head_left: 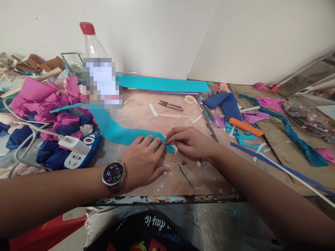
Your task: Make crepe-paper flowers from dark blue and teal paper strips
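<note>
A turquoise fabric strip (115, 131) runs from the left of the table to the middle, where its end lies under both hands. My left hand (142, 160) lies palm down, its fingers flat on the strip near that end. At the strip's end corner, my right hand (190, 141) has thumb and forefinger pinched on the fabric. Small snips (171, 105) rest on the brown board (180, 120) beyond the hands, with a roll of tape (190, 99) beside them. Another turquoise fabric strip (164, 83) lies flat at the back.
Pink and blue fabric pieces (39, 96) heap up at left around a blue-white power strip (81, 153) with a plugged-in charger (74, 144). Behind stands a red-capped bottle (94, 43), partly blurred. An orange-handled cutter (244, 126) and scraps lie at right, near a long white rod (293, 174).
</note>
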Motion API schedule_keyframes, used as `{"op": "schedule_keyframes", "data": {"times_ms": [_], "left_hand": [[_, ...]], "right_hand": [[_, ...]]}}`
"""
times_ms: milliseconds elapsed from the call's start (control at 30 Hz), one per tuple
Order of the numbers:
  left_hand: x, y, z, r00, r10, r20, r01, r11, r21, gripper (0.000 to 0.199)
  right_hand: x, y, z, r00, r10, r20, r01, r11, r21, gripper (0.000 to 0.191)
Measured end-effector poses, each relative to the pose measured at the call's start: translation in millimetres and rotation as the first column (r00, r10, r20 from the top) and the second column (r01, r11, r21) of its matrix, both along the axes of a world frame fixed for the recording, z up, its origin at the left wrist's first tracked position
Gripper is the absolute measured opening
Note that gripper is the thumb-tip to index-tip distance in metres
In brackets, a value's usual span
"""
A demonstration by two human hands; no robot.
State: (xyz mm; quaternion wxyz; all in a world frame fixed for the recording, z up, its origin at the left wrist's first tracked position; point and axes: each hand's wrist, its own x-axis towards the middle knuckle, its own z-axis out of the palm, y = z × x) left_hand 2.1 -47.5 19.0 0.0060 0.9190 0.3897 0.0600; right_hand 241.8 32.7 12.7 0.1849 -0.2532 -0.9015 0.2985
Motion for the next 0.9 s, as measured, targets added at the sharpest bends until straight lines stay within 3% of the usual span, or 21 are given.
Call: {"op": "schedule_keyframes", "data": {"times_ms": [733,900], "left_hand": [[1.7,-1.5,-5.8,0.999,0.047,0.013,-0.047,0.998,0.03,0.07],[0.7,0.5,-6.1,1.0,0.027,0.006,-0.027,1.0,0.015,0.06]], "right_hand": [[-1.2,-3.0,2.7,0.999,-0.007,0.039,0.005,0.998,0.061,0.041],[-0.4,-2.1,-0.1,1.0,0.007,0.026,-0.009,0.998,0.063,0.039]]}}
